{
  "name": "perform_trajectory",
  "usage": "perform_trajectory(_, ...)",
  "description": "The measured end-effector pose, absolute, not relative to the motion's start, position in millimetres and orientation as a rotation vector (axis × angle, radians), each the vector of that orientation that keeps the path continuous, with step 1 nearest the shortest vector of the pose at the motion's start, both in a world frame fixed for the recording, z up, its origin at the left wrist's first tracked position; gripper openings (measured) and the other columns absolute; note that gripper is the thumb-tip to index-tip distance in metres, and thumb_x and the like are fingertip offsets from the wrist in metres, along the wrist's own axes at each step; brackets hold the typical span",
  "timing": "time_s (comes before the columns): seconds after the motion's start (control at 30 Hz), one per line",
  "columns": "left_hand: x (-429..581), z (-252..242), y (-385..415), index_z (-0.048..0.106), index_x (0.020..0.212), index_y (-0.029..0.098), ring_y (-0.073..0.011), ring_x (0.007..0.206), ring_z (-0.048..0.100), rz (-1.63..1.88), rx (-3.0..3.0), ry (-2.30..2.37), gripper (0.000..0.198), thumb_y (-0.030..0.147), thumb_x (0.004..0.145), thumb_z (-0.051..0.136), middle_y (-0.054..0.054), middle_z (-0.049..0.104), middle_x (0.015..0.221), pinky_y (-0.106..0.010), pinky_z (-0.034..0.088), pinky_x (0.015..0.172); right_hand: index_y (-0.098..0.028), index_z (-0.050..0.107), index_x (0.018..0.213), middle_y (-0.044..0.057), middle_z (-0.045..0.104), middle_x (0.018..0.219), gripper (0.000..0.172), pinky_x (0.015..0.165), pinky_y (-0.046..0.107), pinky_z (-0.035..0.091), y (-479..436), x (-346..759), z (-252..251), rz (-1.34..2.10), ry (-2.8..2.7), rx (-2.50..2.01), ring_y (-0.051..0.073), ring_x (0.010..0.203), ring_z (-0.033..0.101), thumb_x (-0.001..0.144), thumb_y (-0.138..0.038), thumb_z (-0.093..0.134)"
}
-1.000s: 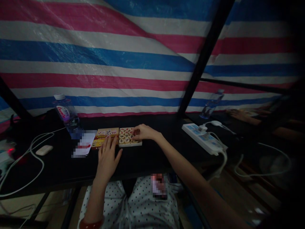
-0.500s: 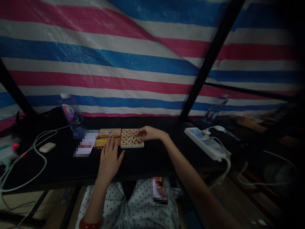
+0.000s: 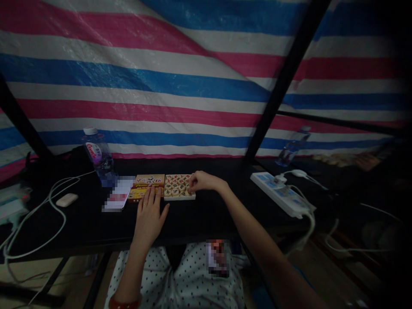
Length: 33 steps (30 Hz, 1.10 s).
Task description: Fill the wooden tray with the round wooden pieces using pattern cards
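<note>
A white tray (image 3: 180, 198) holds several round Chinese chess pieces (image 3: 175, 186) in rows, with red and dark characters. My right hand (image 3: 203, 181) reaches over the tray's right edge. Its fingers are curled down together at the rightmost pieces, and their tips hide whatever is between them. Left of the tray, touching or nearly touching it, lies the yellow and brown printed box lid (image 3: 141, 181). My left hand (image 3: 151, 214) rests on the lid's lower part, palm down, fingers stretched out and thumb apart.
A blurred-out card (image 3: 119, 194) lies left of the lid, before a water bottle (image 3: 99, 156). Further left are a white case (image 3: 67, 199) and cables. On the right are a power strip (image 3: 278, 195), another bottle (image 3: 292, 148) and another person's hand (image 3: 367, 162).
My right hand's fingers have shifted slightly right and curled more, uncovering more pieces. My left hand stays on the lid. At far right, the other person's hand has drawn back to the right.
</note>
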<state>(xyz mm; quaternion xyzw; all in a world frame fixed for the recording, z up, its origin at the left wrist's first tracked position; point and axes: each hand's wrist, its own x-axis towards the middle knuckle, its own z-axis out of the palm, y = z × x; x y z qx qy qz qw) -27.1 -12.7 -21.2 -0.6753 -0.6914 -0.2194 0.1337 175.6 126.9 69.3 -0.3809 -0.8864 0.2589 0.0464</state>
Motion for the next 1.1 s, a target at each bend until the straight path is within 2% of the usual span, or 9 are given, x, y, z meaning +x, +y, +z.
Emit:
perform_trajectory(0.1,-27,-22,-13,0.039,0.138,0.013,-0.0285,0.136,0.029,-0.649,-1.952,-2.011,0.056,0.042,0.090,0.040,-0.016,0.035,0.146,-0.046,0.030,0.107,-0.015,0.071,0.073,-0.001,0.064,0.063,0.014,0.053,0.019,0.034,126,176,69,0.787,-2.719,-1.192,0.011,0.062,0.056,0.067,-0.027,0.069)
perform_trajectory(0.23,-27,-23,-13,0.039,0.138,0.013,-0.0278,0.136,0.030,-0.652,-1.934,-2.001,0.056,0.042,0.090,0.040,-0.015,0.036,0.146,-0.046,0.030,0.107,-0.015,0.073,0.075,-0.001,0.062,0.061,0.025,0.050,0.019,0.031,125,174,70,0.733,-2.730,-1.207,0.010,0.058,0.053,0.069,-0.039,0.068)
perform_trajectory(0.37,-26,-21,-13,0.039,0.138,0.012,-0.0284,0.136,0.030,-0.635,-1.939,-2.010,0.056,0.042,0.090,0.040,-0.016,0.036,0.146,-0.046,0.031,0.107,-0.017,0.071,0.067,0.000,0.061,0.059,0.035,0.048,0.021,0.029,116,166,75,0.598,-2.799,-1.328,0.011,0.056,0.051,0.073,-0.051,0.063)
perform_trajectory(0.57,-25,-19,-13,0.040,0.138,0.013,-0.0286,0.136,0.030,-0.654,-1.943,-2.035,0.055,0.041,0.090,0.041,-0.015,0.036,0.146,-0.046,0.030,0.107,-0.020,0.066,0.063,0.006,0.065,0.068,0.041,0.055,0.023,0.037,98,147,87,0.351,-2.916,-1.396,0.021,0.079,0.060,0.074,-0.059,0.058)
perform_trajectory(0.7,-25,-19,-13,0.040,0.137,0.012,-0.0286,0.136,0.029,-0.640,-1.944,-2.022,0.055,0.041,0.090,0.040,-0.016,0.036,0.146,-0.046,0.030,0.107,-0.020,0.068,0.070,0.007,0.068,0.075,0.036,0.061,0.026,0.043,97,134,94,0.311,-2.952,-1.488,0.024,0.085,0.063,0.067,-0.056,0.065)
perform_trajectory(0.83,-25,-17,-14,0.040,0.137,0.011,-0.0284,0.136,0.030,-0.623,-1.950,-2.027,0.055,0.041,0.091,0.039,-0.015,0.036,0.146,-0.046,0.030,0.107,-0.018,0.070,0.074,0.007,0.070,0.072,0.033,0.065,0.029,0.047,103,119,95,0.312,-2.964,-1.714,0.024,0.079,0.065,0.059,-0.046,0.075)
perform_trajectory(0.9,-25,-17,-14,0.040,0.137,0.011,-0.0283,0.136,0.030,-0.622,-1.949,-2.025,0.055,0.041,0.091,0.039,-0.015,0.036,0.146,-0.046,0.030,0.107,-0.016,0.070,0.080,0.008,0.071,0.074,0.036,0.066,0.029,0.048,106,113,94,0.307,-2.973,-1.767,0.023,0.078,0.066,0.058,-0.044,0.076)
perform_trajectory(1.1,-26,-21,-13,0.040,0.137,0.013,-0.0287,0.135,0.031,-0.634,-1.945,-2.001,0.055,0.041,0.090,0.039,-0.015,0.037,0.145,-0.046,0.031,0.106,-0.015,0.068,0.100,0.014,0.070,0.097,0.054,0.066,0.029,0.049,109,110,87,0.264,-2.931,-1.759,0.027,0.089,0.066,0.055,-0.043,0.079)
